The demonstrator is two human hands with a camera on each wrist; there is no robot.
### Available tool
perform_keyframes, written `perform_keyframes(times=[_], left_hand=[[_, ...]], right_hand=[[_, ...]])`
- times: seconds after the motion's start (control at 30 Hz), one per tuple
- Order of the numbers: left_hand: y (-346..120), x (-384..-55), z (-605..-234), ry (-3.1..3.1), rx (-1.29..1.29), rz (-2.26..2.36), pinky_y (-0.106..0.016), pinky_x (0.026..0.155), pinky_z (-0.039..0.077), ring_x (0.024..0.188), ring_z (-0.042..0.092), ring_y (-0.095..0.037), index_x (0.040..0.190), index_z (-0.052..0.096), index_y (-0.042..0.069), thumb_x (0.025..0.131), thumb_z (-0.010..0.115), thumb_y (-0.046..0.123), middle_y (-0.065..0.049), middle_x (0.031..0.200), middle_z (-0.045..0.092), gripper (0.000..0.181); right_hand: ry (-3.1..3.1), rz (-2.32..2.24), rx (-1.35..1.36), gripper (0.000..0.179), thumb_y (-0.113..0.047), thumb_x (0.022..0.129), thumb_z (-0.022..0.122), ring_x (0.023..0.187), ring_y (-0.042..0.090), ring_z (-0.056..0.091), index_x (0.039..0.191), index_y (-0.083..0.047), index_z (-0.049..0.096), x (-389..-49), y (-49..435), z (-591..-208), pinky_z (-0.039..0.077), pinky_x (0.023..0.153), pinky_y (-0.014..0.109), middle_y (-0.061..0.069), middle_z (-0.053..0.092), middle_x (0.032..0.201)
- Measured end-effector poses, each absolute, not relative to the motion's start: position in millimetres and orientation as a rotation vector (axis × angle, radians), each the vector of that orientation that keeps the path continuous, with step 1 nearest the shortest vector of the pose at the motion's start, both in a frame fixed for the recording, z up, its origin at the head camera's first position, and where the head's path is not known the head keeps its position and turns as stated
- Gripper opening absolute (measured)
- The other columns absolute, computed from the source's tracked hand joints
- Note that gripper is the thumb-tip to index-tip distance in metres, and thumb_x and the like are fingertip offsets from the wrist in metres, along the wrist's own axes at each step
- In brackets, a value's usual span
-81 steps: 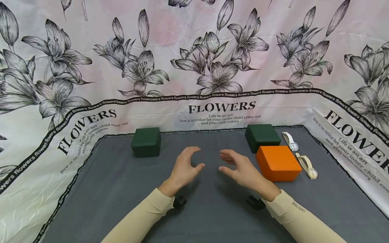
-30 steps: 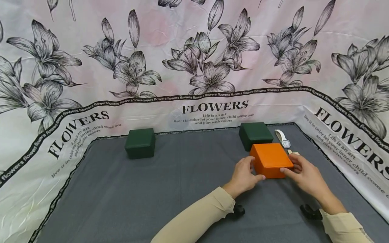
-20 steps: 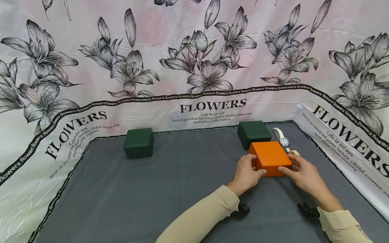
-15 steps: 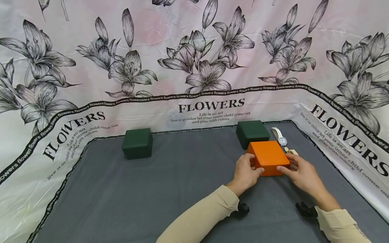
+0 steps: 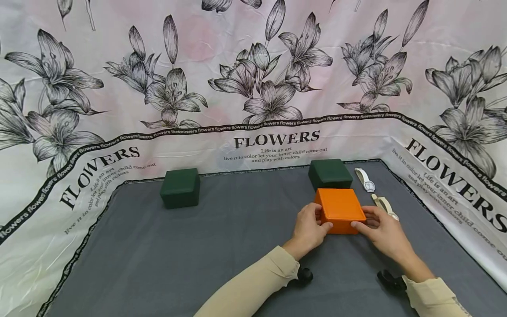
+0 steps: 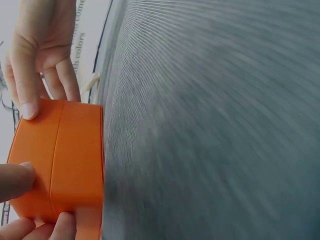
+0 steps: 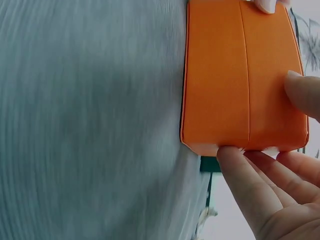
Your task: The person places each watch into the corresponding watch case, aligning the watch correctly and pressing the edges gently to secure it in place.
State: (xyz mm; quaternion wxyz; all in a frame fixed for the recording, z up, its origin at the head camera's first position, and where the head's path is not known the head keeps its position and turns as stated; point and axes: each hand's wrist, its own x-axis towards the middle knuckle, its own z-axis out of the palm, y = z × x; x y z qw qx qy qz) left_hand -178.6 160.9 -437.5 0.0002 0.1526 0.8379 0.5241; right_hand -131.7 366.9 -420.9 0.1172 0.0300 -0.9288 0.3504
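Observation:
Both hands grip an orange box [image 5: 341, 206] with a shut lid, low over the grey cloth at the right of the head view. On its left side, the left hand [image 5: 308, 226] has its thumb at the front face and its fingers along the side. Opposite it, the right hand [image 5: 386, 231] pinches the right side the same way. In the left wrist view the box [image 6: 75, 150] shows a seam around its middle. The right wrist view shows fingertips [image 7: 232, 155] pressed against the box's side. Part of each hand's fingers is hidden behind the box.
Behind the orange box stands a dark green box [image 5: 330, 173]; another green box [image 5: 180, 188] is at the back left. A white watch [image 5: 365, 179] and a cream-strapped watch [image 5: 384, 206] lie to the right. A flower-printed cloth [image 5: 273, 79] rises behind the grey surface [image 5: 158, 264].
The hands have come from the middle to the orange box and taken hold of both sides. Since half a second ago the box has shifted left and toward the person, uncovering more of the cream-strapped watch.

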Motion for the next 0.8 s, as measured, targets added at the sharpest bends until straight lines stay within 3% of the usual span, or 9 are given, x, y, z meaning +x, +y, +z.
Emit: perform_keyframes(times=[0.47,0.8], left_hand=[[88,-180,-437,2.603,0.507,1.714,-0.023,0.081,0.053,0.096,0.062,-0.016,0.116,0.056,0.006,0.081,0.078,0.011,-0.004,0.108,0.058,0.042],[38,-181,-437,2.598,0.551,1.756,-0.031,0.083,0.054,0.099,0.062,-0.022,0.116,0.056,0.002,0.08,0.077,0.006,-0.009,0.11,0.06,0.042]], right_hand=[[-2.734,1.15,0.179,0.056,-0.038,0.086,0.071,0.098,0.028,0.065,0.125,-0.002,0.053,-145,307,-420,0.054,0.081,0.041,0.015,0.064,0.114],[-2.721,1.226,0.259,0.051,-0.035,0.085,0.072,0.095,0.023,0.065,0.122,-0.005,0.053,-158,265,-425,0.054,0.081,0.041,0.011,0.064,0.113]])
